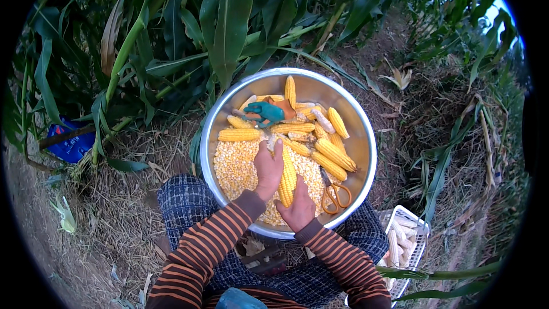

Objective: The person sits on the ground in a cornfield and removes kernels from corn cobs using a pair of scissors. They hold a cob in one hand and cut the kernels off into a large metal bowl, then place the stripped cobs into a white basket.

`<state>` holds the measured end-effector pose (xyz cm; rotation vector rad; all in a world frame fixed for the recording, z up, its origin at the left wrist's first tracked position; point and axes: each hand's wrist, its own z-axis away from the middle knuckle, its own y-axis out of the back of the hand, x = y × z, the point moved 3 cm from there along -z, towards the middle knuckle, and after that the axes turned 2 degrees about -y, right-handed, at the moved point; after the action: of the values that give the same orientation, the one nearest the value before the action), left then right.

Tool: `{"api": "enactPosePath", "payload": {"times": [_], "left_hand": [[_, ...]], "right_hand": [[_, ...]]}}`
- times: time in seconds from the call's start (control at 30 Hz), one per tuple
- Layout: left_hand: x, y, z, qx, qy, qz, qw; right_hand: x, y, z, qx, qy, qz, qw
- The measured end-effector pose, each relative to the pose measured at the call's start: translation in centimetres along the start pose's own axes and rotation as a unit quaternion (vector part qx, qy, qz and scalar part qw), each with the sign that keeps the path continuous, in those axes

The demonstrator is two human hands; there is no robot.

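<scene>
Both hands are over a wide metal basin (357, 113) resting on my lap. My left hand (269, 167) grips the upper part of a yellow corn cob (287, 180), thumb along its side. Around the lower end of the same cob curls my right hand (299, 206). Loose corn kernels (236, 161) fill the near left of the basin beneath. Several whole cobs (334, 154) lie at its far and right sides. A teal-and-orange work glove (268, 111) rests on the cobs. Scissors with orange handles (336, 197) lie on kernels beside my right hand.
At lower right stands a white plastic basket (422, 231) holding several stripped cobs (399, 240). A blue bag (75, 141) with writing lies at left among stalks. Tall green corn plants (231, 21) crowd the far side. Dry straw (103, 231) covers the ground.
</scene>
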<state>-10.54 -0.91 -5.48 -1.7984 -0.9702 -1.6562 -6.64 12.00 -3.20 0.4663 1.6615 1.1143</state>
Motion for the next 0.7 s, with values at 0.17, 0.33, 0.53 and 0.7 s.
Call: {"api": "enactPosePath", "payload": {"times": [0.17, 0.33, 0.53, 0.7], "left_hand": [[-0.8, -0.1, 0.0, -0.034, 0.045, 0.017, 0.998], [-0.6, -0.1, 0.0, -0.023, 0.068, 0.099, 0.993], [-0.6, -0.1, -0.5, -0.032, 0.138, 0.125, 0.982], [-1.1, -0.2, -0.4, -0.058, 0.164, 0.160, 0.972]], "right_hand": [[0.0, 0.2, 0.1, -0.010, -0.016, -0.020, 1.000], [0.4, 0.2, -0.2, 0.003, -0.001, -0.028, 1.000], [0.2, 0.1, -0.2, -0.009, -0.005, 0.026, 1.000], [0.3, 0.0, -0.2, -0.020, -0.012, 0.028, 0.999]]}}
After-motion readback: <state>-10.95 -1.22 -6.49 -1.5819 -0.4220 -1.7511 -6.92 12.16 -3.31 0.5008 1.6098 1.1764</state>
